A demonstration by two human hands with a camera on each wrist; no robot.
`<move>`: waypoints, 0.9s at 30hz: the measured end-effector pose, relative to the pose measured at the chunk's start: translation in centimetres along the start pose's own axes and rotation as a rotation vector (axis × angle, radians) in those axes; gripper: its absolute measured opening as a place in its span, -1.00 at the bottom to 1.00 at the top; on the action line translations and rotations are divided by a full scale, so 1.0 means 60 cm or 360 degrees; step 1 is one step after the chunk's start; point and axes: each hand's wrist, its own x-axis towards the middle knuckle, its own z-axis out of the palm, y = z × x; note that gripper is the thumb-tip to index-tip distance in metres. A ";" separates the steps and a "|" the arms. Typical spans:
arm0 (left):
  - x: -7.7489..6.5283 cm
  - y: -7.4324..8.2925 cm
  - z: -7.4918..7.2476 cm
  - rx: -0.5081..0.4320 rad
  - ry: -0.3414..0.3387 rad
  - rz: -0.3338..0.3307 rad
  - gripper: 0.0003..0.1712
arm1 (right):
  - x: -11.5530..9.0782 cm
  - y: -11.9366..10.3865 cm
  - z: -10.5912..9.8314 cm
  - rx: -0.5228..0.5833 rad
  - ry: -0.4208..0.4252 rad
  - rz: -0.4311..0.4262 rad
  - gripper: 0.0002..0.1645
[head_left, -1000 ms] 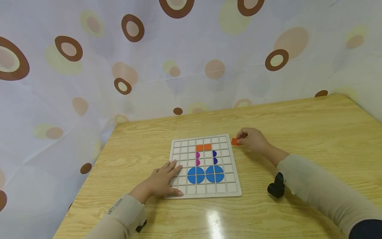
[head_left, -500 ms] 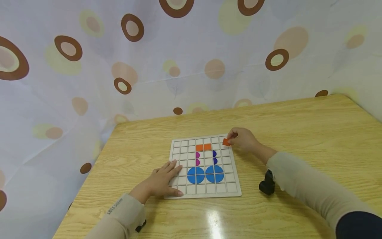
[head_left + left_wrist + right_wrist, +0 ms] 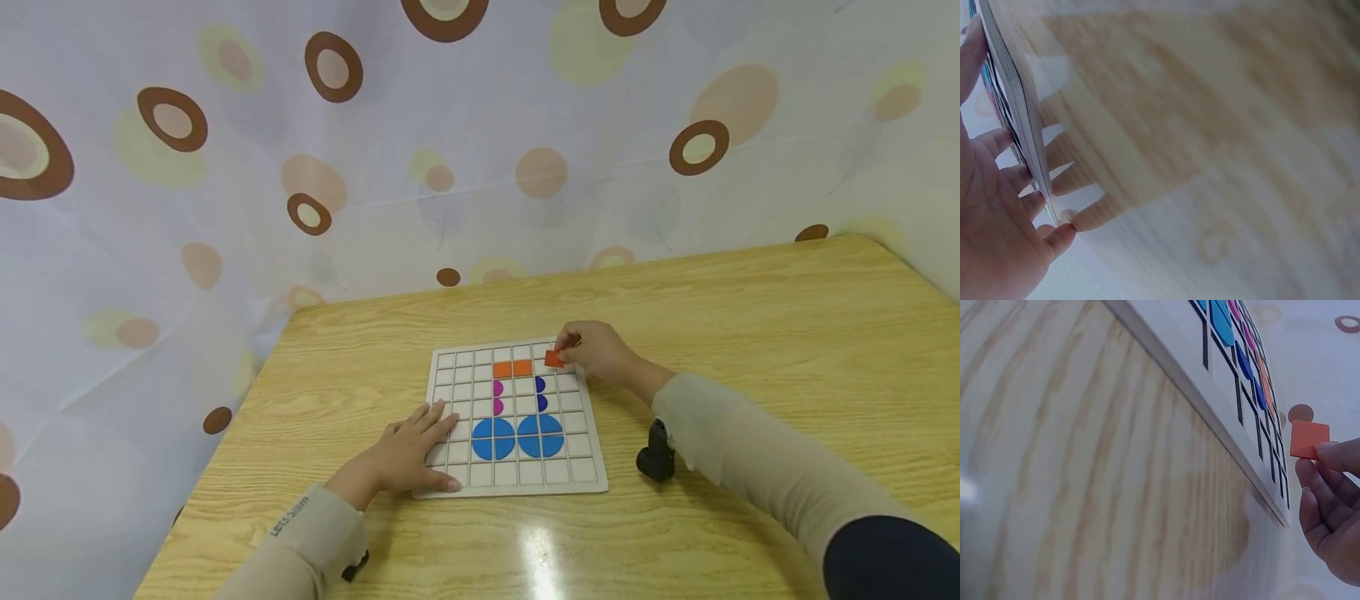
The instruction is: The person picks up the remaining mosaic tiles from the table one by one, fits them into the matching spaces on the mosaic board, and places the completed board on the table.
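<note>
A white grid board (image 3: 481,481) lies on the table. In its cells are two orange squares (image 3: 512,368), magenta half-discs (image 3: 498,397), dark blue half-discs (image 3: 541,393) and light blue quarter pieces forming two circles (image 3: 493,439). My left hand (image 3: 407,450) rests on the board's left edge with its fingers spread; the left wrist view shows fingers (image 3: 999,140) along that edge. Over the board's upper right part, my right hand (image 3: 598,350) pinches a loose orange square tile (image 3: 553,358) between thumb and fingers. In the right wrist view the tile (image 3: 1309,439) is held up, apart from the board.
The wooden table (image 3: 750,333) reaches out around the board on all sides. A patterned curtain (image 3: 480,150) hangs behind it and at the left. Black wrist cameras (image 3: 657,452) hang under the sleeves, the right one near the tabletop.
My right hand has carried the orange square tile leftward, from beside the board's right edge to over its upper right cells. The left hand has stayed in place.
</note>
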 end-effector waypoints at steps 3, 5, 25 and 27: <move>0.000 0.002 -0.001 0.0000 0.0001 0.0003 0.03 | 0.007 -0.001 0.003 -0.0034 -0.0012 0.0026 -0.94; -0.001 0.003 -0.002 0.0000 0.0002 0.0006 0.03 | 0.009 -0.004 0.005 -0.0047 -0.0023 0.0025 -0.94; -0.001 -0.001 0.001 -0.0003 -0.0004 0.0016 0.03 | 0.022 -0.011 0.020 -0.0158 -0.0132 0.0032 -0.93; -0.001 -0.001 0.001 -0.0002 -0.0007 0.0016 0.03 | 0.022 -0.013 0.021 -0.0169 -0.0139 0.0035 -0.92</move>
